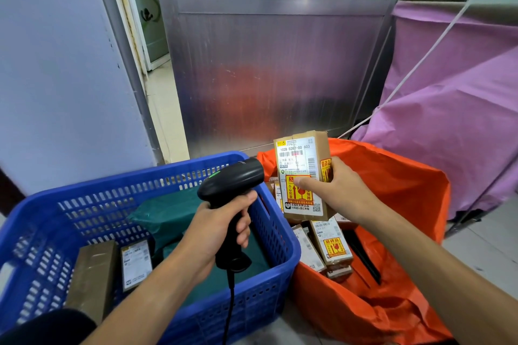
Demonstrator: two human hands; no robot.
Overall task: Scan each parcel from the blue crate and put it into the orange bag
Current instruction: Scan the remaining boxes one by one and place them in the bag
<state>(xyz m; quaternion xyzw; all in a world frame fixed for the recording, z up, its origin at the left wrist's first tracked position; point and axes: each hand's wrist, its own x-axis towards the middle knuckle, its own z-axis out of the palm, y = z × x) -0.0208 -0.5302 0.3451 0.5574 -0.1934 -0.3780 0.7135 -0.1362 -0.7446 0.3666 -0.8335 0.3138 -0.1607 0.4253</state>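
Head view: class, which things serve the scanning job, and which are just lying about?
Job: scanner in left hand, parcel in right hand, blue crate, orange bag.
Lying about: purple cloth, white cord, metal door.

The left forearm (145, 297) is reaching up from the lower left, bare, with the wrist held nearly straight. The left hand (218, 228) is gripping the handle of a black plastic handheld barcode scanner (234, 180). Its fingers (244, 232) are curling round the grip and its index finger is lying high up near the head. The right forearm (437, 269) is stretching in from the lower right, also bare. The right hand (340, 193) is holding a brown cardboard parcel with a white shipping label (301, 168) upright. The thumb (304, 184) is pressing on the labelled face while the fingers are wrapping round the far edge. The two hands are sitting near each other without touching, the right one slightly higher.
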